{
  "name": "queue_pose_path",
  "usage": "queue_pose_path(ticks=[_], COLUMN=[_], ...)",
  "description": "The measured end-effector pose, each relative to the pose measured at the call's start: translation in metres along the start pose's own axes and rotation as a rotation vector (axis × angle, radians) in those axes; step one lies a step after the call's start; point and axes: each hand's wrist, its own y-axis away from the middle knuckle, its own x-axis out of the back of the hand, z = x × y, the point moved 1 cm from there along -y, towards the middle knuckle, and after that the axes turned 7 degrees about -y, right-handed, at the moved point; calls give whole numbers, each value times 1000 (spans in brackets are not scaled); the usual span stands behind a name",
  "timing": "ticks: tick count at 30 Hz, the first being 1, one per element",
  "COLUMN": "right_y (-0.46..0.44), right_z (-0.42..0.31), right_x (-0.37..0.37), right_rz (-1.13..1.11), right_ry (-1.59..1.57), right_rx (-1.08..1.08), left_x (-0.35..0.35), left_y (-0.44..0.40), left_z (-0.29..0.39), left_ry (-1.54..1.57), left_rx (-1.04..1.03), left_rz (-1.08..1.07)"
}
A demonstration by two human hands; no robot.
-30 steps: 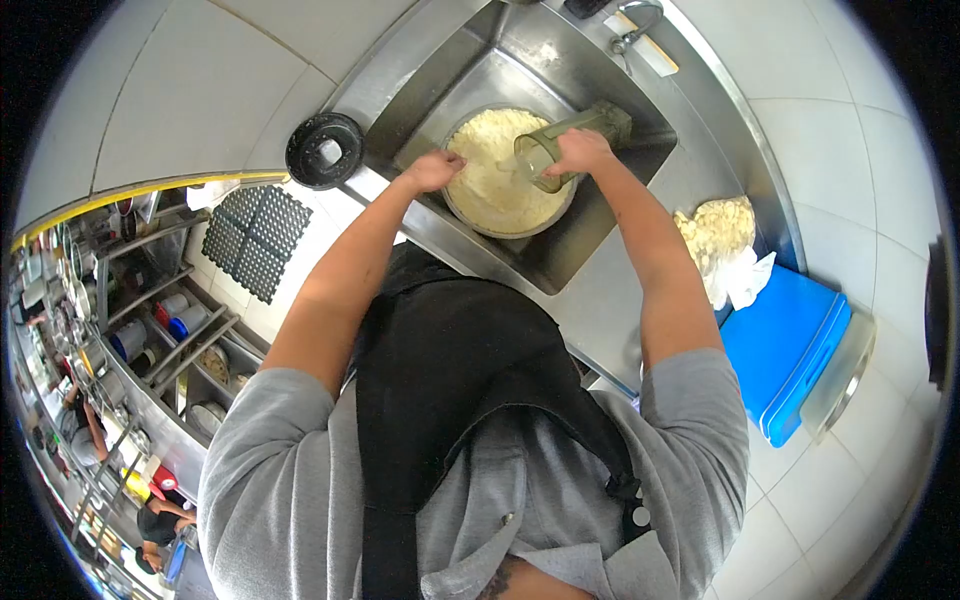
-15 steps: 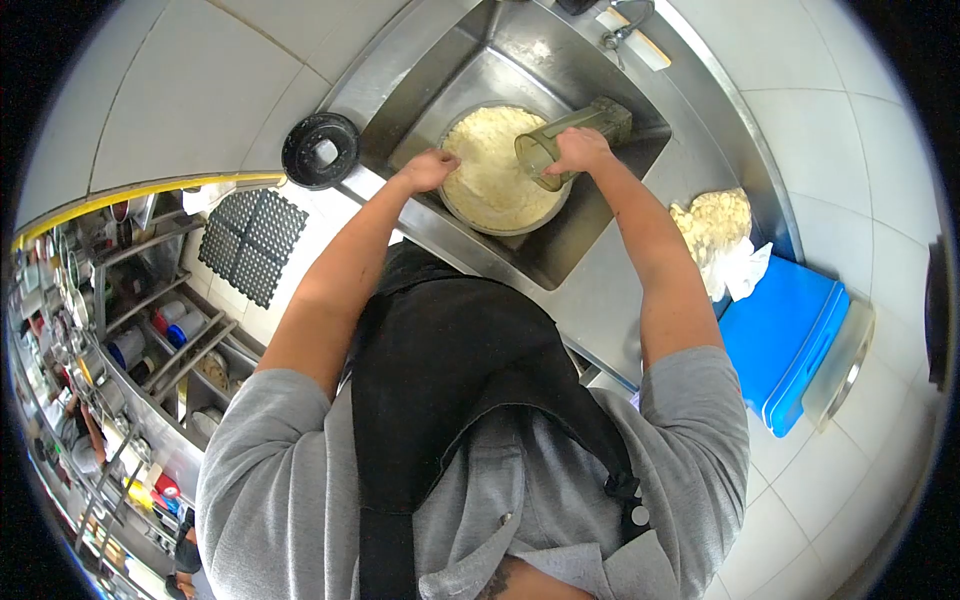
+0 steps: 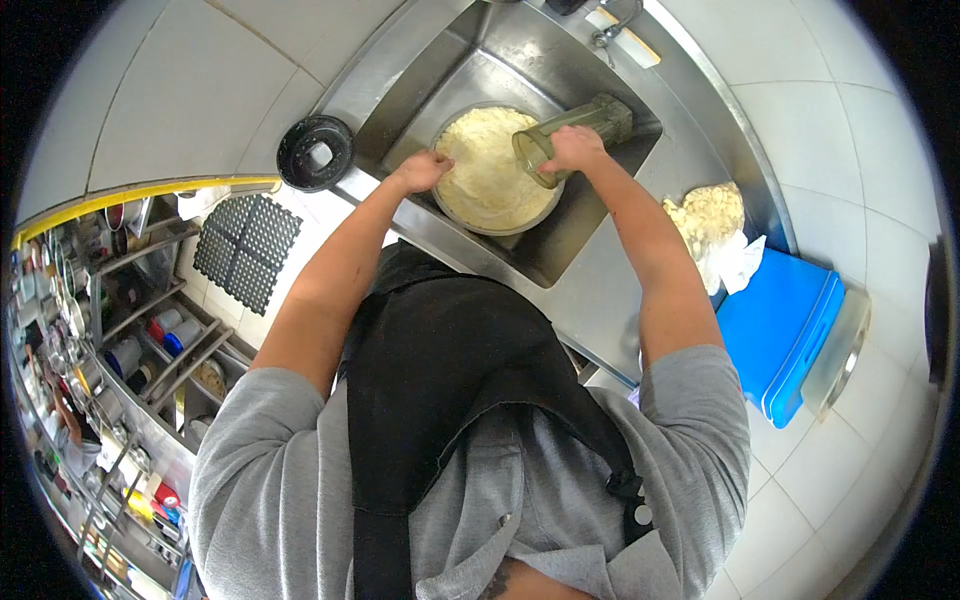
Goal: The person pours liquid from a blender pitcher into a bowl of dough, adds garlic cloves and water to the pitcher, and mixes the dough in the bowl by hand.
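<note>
In the metal sink [image 3: 400, 110] stands a wide round bowl [image 3: 497, 231] filled with a pale yellow, crumbly mash [image 3: 490, 170]. My left hand [image 3: 422, 171] is closed at the bowl's left rim, fingertips curled over its edge. With my right hand [image 3: 576, 148] I grip a greenish see-through blender jar [image 3: 604, 118] near its mouth. The jar lies tilted almost on its side, its mouth above the right part of the mash and its base toward the sink's right wall. What is inside the jar is hard to make out.
A black round lid [image 3: 316, 152] rests left of the sink. On the right counter are a bag of pale yellow pieces [image 3: 708, 215] and a blue box [image 3: 775, 325]. A faucet [image 3: 607, 36] stands behind. Crowded shelves and a black mat [image 3: 248, 250] are at left.
The whole view has shifted slightly, so bowl, jar and hands appear a little further left. Both hands keep their holds, and the jar stays tilted over the bowl.
</note>
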Motion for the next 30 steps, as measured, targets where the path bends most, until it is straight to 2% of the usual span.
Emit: queue_pose_path(ticks=[8,13,19,28,30], right_y=[6,13,17,31,34], right_z=[-13,-21,-37,-70,-76], right_x=[6,5,9,8,14], right_rz=[-63,63,-43,14,4], right_ry=[48,32,58,57,62], right_rx=[-29,-2,-40,-65,-86], left_x=[-2,-5,1,13,14], left_y=[-5,-9,-10,-15,-21], left_z=[-3,-5,3,12,12], left_ry=[13,11,-38,-105,-85], left_rx=[-19,-42,-43,-67,-55], left_rz=[0,8,-66,-67,-138])
